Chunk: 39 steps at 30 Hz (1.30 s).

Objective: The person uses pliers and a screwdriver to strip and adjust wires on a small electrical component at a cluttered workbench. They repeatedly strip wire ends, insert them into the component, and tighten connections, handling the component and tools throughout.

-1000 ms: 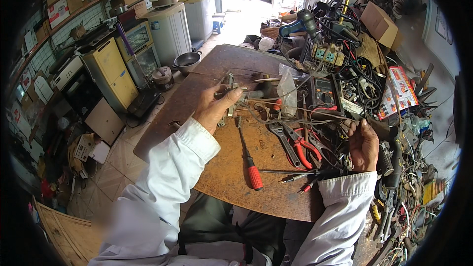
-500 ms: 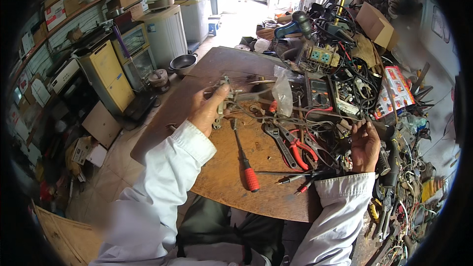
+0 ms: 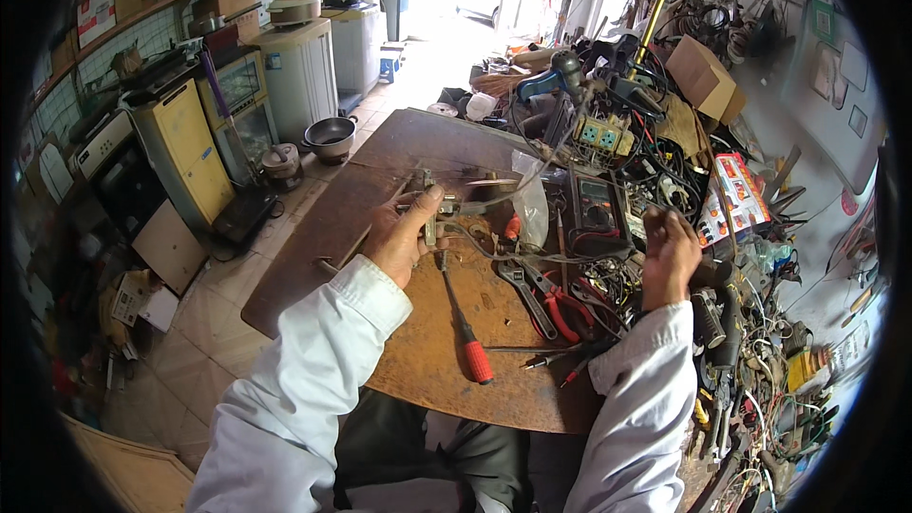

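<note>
My left hand (image 3: 397,236) grips a metal fitting (image 3: 430,214) over the table, thumb on top. Grey cords (image 3: 494,245) run from beside the fitting toward the right. My right hand (image 3: 671,261) is raised at the table's right side, fingers curled together; whatever they may hold cannot be made out. On the wood between the hands lie a screwdriver with a red handle (image 3: 477,359), an adjustable wrench (image 3: 528,296) and red-handled pliers (image 3: 566,313). Behind them are a clear plastic bag (image 3: 532,199) and a multimeter (image 3: 597,201).
The wooden table (image 3: 427,342) has a heap of cables and parts (image 3: 750,389) along its right side. A blue power tool (image 3: 553,79) and a socket block (image 3: 603,136) top the far pile. A dark pan (image 3: 331,138) and cabinets (image 3: 190,157) stand at left.
My right hand has lifted and shifted left, its fingers drawing closer together. My left hand keeps hold of the metal fitting. The view has shifted slightly.
</note>
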Tool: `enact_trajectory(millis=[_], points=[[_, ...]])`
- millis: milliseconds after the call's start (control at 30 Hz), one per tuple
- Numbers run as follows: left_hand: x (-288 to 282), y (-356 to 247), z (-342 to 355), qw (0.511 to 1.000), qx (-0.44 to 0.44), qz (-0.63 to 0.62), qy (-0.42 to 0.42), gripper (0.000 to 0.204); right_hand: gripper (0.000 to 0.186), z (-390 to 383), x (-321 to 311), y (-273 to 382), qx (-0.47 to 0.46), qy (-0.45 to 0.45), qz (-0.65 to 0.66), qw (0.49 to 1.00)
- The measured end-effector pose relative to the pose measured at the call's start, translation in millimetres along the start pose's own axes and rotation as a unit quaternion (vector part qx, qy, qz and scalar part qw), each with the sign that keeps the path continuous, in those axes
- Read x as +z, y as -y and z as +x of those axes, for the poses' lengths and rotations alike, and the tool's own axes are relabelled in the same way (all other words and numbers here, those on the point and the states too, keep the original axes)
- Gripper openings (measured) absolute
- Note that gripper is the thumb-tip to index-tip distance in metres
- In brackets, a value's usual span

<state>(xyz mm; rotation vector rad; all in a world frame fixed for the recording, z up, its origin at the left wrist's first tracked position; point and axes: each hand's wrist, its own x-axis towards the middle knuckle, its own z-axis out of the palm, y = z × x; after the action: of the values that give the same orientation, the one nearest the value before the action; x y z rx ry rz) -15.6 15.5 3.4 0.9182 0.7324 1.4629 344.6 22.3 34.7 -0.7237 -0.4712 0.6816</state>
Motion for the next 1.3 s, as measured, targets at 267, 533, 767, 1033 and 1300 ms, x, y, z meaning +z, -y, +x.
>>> enact_trajectory(millis=[267, 533, 767, 1033, 1300], points=[[3.1, 4.6, 1.4, 0.996, -0.014, -0.026, 0.086, 0.040, 0.027, -22.6, 39.1, -34.9, -0.095, 0.184, -0.328, 0.921], [9.3, 7.6, -4.3, 0.974, 0.050, 0.084, 0.202, 0.061, 0.031, -99.8, 30.1, -18.1, 0.084, 0.395, -0.140, 0.904], [13.4, 6.1, -12.4, 0.965, 0.098, 0.100, 0.221, 0.068, 0.037, -116.0, 24.6, -23.6, 0.237, 0.415, -0.045, 0.877], [27.7, 9.9, -18.6, 0.952, 0.090, 0.142, 0.257, 0.068, 0.046, -124.4, 20.7, -46.8, 0.233, 0.397, -0.013, 0.887], [25.8, 15.1, -22.3, 0.930, 0.161, 0.198, 0.264, 0.066, 0.051, -132.0, 24.9, -47.2, 0.296, 0.395, 0.053, 0.868]])
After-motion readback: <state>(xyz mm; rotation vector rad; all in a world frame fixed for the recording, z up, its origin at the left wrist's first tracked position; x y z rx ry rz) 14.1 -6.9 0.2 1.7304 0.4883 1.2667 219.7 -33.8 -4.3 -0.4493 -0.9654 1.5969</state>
